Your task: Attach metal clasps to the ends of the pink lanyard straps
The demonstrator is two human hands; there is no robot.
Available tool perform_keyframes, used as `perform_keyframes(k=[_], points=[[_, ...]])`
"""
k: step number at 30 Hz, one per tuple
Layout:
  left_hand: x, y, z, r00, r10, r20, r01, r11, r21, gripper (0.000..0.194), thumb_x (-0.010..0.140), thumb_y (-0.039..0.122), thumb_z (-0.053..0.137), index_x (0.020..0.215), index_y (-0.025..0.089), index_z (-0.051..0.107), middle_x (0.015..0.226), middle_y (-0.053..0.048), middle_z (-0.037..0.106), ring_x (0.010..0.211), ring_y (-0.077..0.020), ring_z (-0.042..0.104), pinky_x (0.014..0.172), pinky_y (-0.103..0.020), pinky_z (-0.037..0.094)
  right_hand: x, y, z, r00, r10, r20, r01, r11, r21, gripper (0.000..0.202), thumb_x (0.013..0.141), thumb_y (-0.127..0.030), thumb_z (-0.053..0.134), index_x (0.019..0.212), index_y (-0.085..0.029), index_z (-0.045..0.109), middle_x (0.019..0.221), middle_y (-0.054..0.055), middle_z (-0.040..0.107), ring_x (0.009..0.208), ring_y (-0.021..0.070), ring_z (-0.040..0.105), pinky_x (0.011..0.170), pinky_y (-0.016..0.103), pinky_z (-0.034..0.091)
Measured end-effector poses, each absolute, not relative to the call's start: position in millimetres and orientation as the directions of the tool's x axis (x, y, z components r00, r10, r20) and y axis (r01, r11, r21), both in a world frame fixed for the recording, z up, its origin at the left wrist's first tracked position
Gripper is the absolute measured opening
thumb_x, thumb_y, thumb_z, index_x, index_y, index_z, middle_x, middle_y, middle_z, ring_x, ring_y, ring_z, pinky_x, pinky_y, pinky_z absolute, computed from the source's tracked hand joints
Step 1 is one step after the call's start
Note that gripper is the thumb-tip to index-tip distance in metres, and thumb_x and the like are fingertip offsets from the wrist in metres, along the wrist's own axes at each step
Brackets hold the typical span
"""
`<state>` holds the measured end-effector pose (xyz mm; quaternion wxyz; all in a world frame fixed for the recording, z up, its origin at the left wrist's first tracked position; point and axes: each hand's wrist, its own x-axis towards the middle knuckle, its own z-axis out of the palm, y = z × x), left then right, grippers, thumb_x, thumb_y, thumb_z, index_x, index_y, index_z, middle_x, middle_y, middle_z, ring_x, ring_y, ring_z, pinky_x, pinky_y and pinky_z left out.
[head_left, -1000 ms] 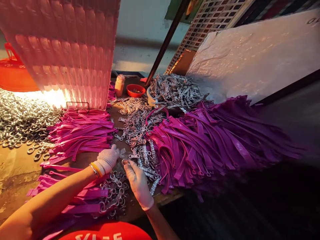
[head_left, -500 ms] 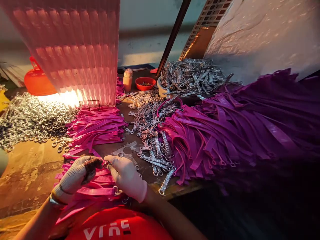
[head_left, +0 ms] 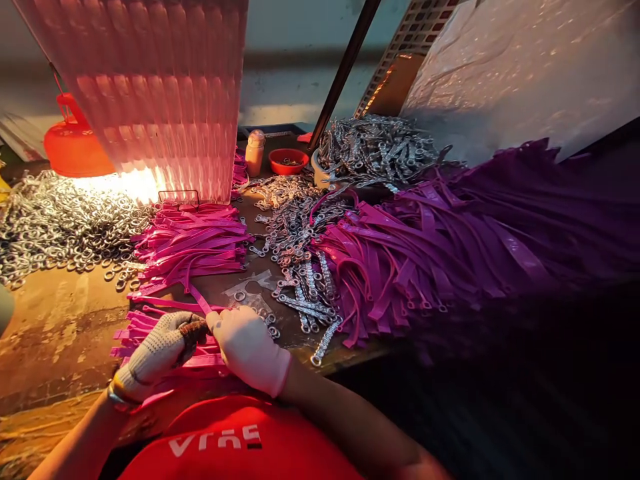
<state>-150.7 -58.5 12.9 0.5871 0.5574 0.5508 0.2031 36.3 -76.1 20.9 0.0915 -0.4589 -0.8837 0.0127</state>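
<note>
My left hand (head_left: 167, 343), in a white dotted knit glove with dark, stained fingertips, is closed in a pinch. Close against it, my right hand (head_left: 250, 347) in a pale glove is closed as well, thumb and forefinger pressed together. A pink strap (head_left: 199, 299) runs from the heap behind down into the fingertips of both hands; its end is hidden there. Under and beside my hands lie more pink straps (head_left: 140, 330). Several loose metal rings (head_left: 270, 323) and a scrap of clear plastic lie just beyond my right hand.
A pile of metal rings (head_left: 60, 233) spreads under the red lamp (head_left: 77, 150), beside a ribbed translucent panel (head_left: 165, 100). Silver chain-like pieces (head_left: 310, 287) and a large purple strap heap (head_left: 425, 247) lie right. Behind are a red bowl (head_left: 289, 162) and a bottle (head_left: 255, 153).
My hands stay pinched together, and the right has turned so its back faces up more. A strap now stretches from the heap to the fingertips. The view has shifted slightly.
</note>
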Motion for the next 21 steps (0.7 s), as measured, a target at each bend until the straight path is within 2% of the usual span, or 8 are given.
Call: perform_keyframes(k=[3, 5, 7, 10, 13, 18, 21], points=[[-146.0, -58.3, 13.0, 0.354, 0.913, -0.201, 0.535, -0.021, 0.845, 0.025, 0.084, 0.038, 0.060, 0.072, 0.016, 0.062, 0.062, -0.001, 0.059, 0.057, -0.0126, 0.047, 0.052, -0.023, 0.034, 33.3, -74.5, 18.5, -0.534, 0.833, 0.144, 0.828, 0.550, -0.110, 0.012, 0.092, -0.013, 0.050, 0.101, -0.016, 0.057, 0.083, 0.007, 0.065, 0.071, 0.0217, 0.060, 0.062, 0.035, 0.033], [-144.3, -58.7, 13.1, 0.367, 0.923, -0.115, 0.576, -0.129, 0.807, 0.023, 0.085, 0.036, 0.058, 0.075, 0.016, 0.065, 0.070, -0.003, 0.064, 0.064, -0.0147, 0.051, 0.058, -0.024, 0.037, 31.5, -73.5, 16.5, -0.480, 0.858, 0.186, 0.852, 0.506, -0.134, 0.014, 0.094, -0.013, 0.048, 0.105, -0.017, 0.056, 0.084, 0.006, 0.064, 0.074, 0.0218, 0.060, 0.064, 0.035, 0.035], [-144.4, -59.7, 13.6, 0.357, 0.921, -0.158, 0.546, -0.068, 0.835, 0.030, 0.089, 0.042, 0.055, 0.075, 0.016, 0.062, 0.064, 0.000, 0.058, 0.059, -0.0132, 0.046, 0.055, -0.024, 0.035, 31.2, -73.5, 15.6, -0.423, 0.879, 0.218, 0.869, 0.462, -0.177, 0.019, 0.097, -0.014, 0.045, 0.113, -0.017, 0.055, 0.089, 0.006, 0.065, 0.078, 0.0218, 0.061, 0.068, 0.035, 0.037], [-146.1, -62.4, 14.4, 0.318, 0.906, -0.281, 0.465, 0.109, 0.878, 0.040, 0.090, 0.053, 0.053, 0.072, 0.018, 0.055, 0.058, 0.004, 0.046, 0.052, -0.0101, 0.036, 0.048, -0.022, 0.029, 33.7, -73.8, 17.2, -0.419, 0.890, 0.179, 0.856, 0.453, -0.249, 0.028, 0.098, -0.023, 0.052, 0.126, -0.017, 0.051, 0.097, 0.007, 0.068, 0.087, 0.0225, 0.064, 0.074, 0.033, 0.041], [-147.0, -65.5, 12.1, 0.293, 0.901, -0.321, 0.433, 0.174, 0.884, 0.037, 0.089, 0.051, 0.056, 0.074, 0.017, 0.057, 0.062, 0.004, 0.047, 0.053, -0.0095, 0.036, 0.047, -0.021, 0.028, 37.0, -71.3, 18.2, -0.469, 0.880, 0.078, 0.837, 0.471, -0.278, 0.045, 0.095, -0.029, 0.060, 0.135, -0.016, 0.046, 0.094, 0.006, 0.071, 0.085, 0.0226, 0.067, 0.069, 0.031, 0.042], [-147.8, -70.3, 0.1, 0.287, 0.901, -0.326, 0.403, 0.195, 0.894, 0.036, 0.090, 0.049, 0.057, 0.076, 0.016, 0.059, 0.064, 0.002, 0.053, 0.055, -0.0097, 0.039, 0.048, -0.020, 0.030, 39.9, -66.7, 8.3, -0.525, 0.851, 0.004, 0.825, 0.511, -0.240, 0.022, 0.097, -0.024, 0.050, 0.115, -0.015, 0.057, 0.082, 0.006, 0.072, 0.073, 0.0211, 0.069, 0.059, 0.030, 0.037], [-148.4, -71.3, -0.6, 0.339, 0.882, -0.328, 0.376, 0.192, 0.907, 0.033, 0.090, 0.044, 0.058, 0.074, 0.016, 0.059, 0.059, 0.004, 0.050, 0.052, -0.0092, 0.037, 0.047, -0.020, 0.029, 42.8, -68.8, -1.9, -0.609, 0.792, 0.040, 0.775, 0.605, -0.181, 0.026, 0.094, -0.022, 0.051, 0.116, -0.011, 0.057, 0.077, 0.008, 0.070, 0.066, 0.0217, 0.066, 0.053, 0.029, 0.033]])
